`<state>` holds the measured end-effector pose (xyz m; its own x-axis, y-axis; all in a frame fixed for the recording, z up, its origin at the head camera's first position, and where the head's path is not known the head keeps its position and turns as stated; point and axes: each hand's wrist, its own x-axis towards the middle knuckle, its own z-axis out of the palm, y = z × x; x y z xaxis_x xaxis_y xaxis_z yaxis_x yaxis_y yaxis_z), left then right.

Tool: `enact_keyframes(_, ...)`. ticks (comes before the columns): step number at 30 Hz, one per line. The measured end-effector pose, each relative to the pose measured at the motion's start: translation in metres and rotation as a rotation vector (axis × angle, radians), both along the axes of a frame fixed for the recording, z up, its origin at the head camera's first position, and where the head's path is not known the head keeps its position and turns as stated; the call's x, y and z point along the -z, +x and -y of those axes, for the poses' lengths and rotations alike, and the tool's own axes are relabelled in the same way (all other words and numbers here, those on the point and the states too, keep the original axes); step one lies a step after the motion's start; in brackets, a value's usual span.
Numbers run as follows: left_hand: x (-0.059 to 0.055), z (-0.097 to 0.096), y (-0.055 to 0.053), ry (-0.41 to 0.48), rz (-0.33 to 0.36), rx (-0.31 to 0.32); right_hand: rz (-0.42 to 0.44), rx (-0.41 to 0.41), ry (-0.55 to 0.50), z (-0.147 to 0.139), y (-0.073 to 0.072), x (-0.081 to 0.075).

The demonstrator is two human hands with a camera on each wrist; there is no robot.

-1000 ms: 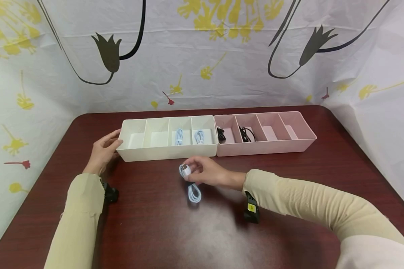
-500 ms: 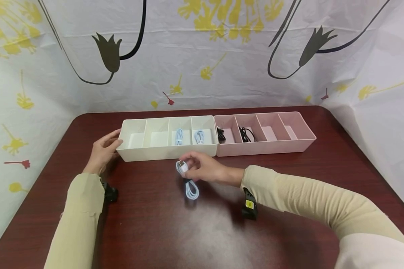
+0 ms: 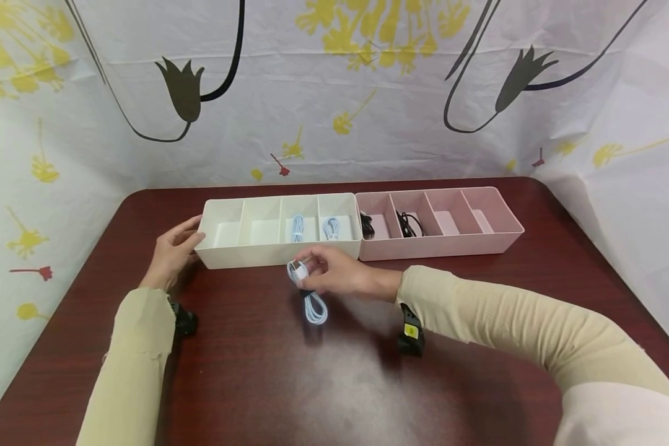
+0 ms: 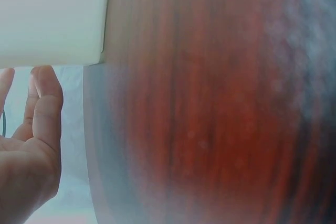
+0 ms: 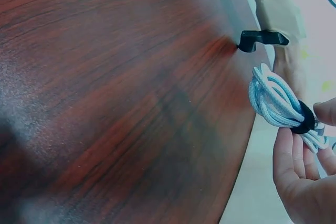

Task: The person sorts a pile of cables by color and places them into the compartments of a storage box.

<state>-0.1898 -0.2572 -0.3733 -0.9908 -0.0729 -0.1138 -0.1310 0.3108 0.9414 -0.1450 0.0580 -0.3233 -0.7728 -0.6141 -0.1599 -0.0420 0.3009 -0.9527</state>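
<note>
A light-blue USB cable (image 3: 314,308), coiled and bound with a black strap, hangs from my right hand (image 3: 334,271). Thumb and fingers pinch it near its white plug, in front of the white organizer box (image 3: 279,254). In the right wrist view the cable's loops (image 5: 275,98) stick out past the fingertips. My left hand (image 3: 173,253) touches the left end of the white box, and in the left wrist view its fingertips (image 4: 48,74) meet the box's wall. Two light-blue cables lie in the box's two right compartments, one being a coiled cable (image 3: 331,228).
A pink organizer box (image 3: 440,247) stands end to end with the white one, with black cables (image 3: 409,224) in its two left compartments. Both sit toward the back of the dark red wooden table (image 3: 245,371). A white patterned cloth (image 3: 424,148) hangs behind.
My right hand has moved a little left and toward the white box, carrying the light-blue cable with it. The left hand has stayed at the box's end.
</note>
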Motion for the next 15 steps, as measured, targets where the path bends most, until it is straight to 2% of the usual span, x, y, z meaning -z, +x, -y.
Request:
enact_keyframes(7,0.000,0.000,0.000,0.006,-0.009,-0.006,-0.033,0.021,0.033,0.004,-0.005,-0.009)
enact_keyframes(15,0.000,0.000,0.000,-0.007,-0.004,-0.005,-0.058,0.043,0.019,0.010,-0.012,-0.022)
